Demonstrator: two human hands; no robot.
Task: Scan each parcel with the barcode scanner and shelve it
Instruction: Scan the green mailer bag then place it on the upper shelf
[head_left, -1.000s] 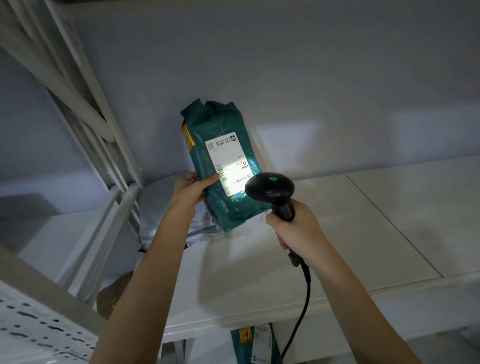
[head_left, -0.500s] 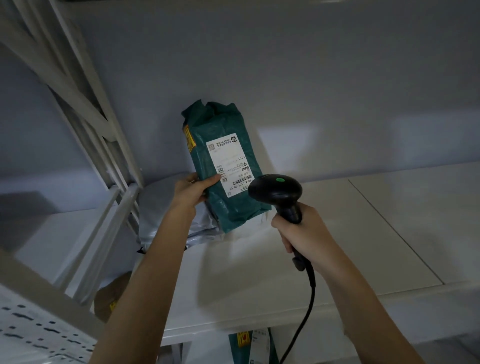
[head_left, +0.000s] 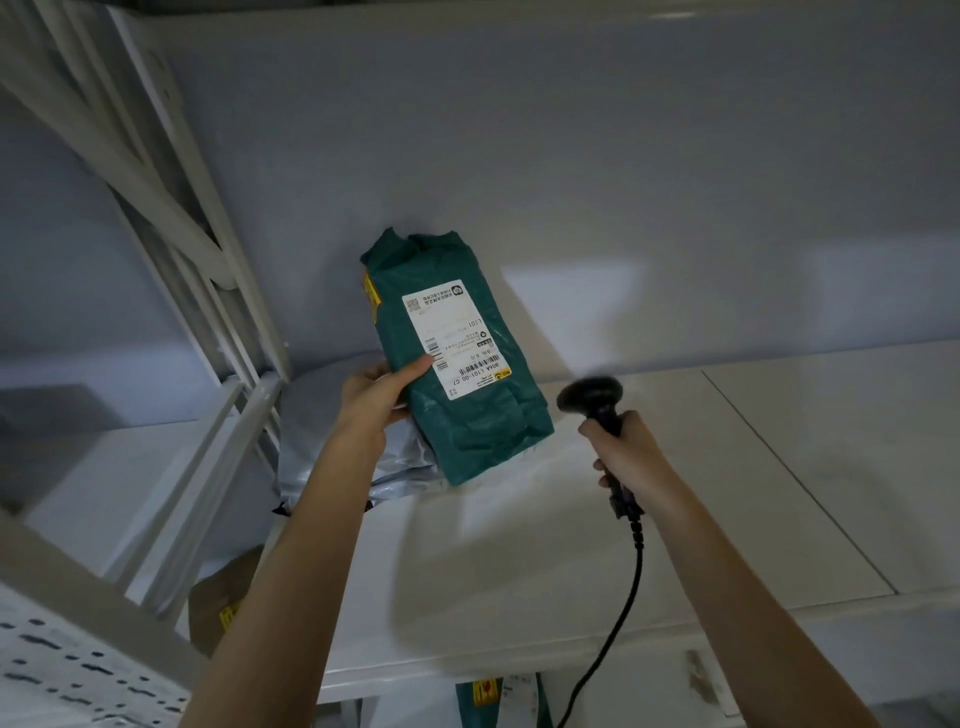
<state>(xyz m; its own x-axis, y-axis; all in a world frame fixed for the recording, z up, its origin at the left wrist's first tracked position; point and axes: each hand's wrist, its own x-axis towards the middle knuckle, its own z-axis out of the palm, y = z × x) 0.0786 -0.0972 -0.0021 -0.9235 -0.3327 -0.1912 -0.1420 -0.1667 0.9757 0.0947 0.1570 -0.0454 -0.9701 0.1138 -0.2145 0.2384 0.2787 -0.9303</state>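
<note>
The left hand (head_left: 375, 397) grips the teal plastic mailer parcel (head_left: 457, 358) propped on the white shelf board (head_left: 571, 525) against the wall; the right hand (head_left: 626, 454) is wrapped round the black corded barcode scanner (head_left: 592, 397). To shelve it well, ease the grip slowly — the parcel leans and could topple.

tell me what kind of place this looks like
Probably a parcel depot or stockroom: white metal shelving holds a labelled green parcel and a grey mailer, and the right hand grips a corded barcode scanner.

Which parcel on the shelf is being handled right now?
On the white shelf, at its left end, stands the green parcel, leaning on the wall and held by the left hand. Unlike the grey bag lying beside it, it is upright with a white label.
</note>
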